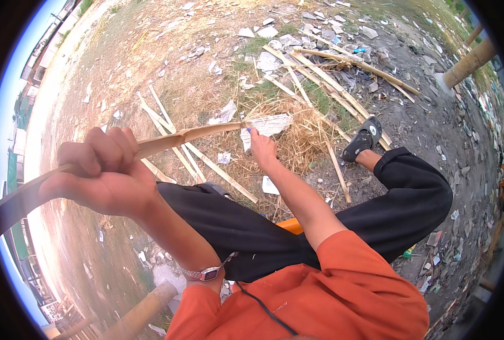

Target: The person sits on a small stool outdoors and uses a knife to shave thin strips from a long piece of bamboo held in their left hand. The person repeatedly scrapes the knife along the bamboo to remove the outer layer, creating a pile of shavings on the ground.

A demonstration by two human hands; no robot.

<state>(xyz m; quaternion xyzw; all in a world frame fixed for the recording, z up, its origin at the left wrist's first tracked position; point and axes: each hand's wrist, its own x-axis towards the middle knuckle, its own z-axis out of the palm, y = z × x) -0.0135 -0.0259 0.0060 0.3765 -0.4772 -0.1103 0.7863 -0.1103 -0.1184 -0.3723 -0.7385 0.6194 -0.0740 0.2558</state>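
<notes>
My left hand is raised at the left with its fingers wrapped round a long split bamboo strip. The strip runs from the left rim of the view toward the middle, bending a little along its length. At its far end my right hand is closed, arm stretched forward. A small bit of blue shows at its fingertips, but what it grips is too small and hidden to name. Just beyond that hand, a pale, flat, rough-surfaced piece lies on the straw.
Several bamboo strips lie crossed on the ground, with more strips farther right. Dry straw shavings surround the middle. Broken pale shards litter the soil. Thick bamboo poles stand upper right, another lower left. My shoe rests beside the strips.
</notes>
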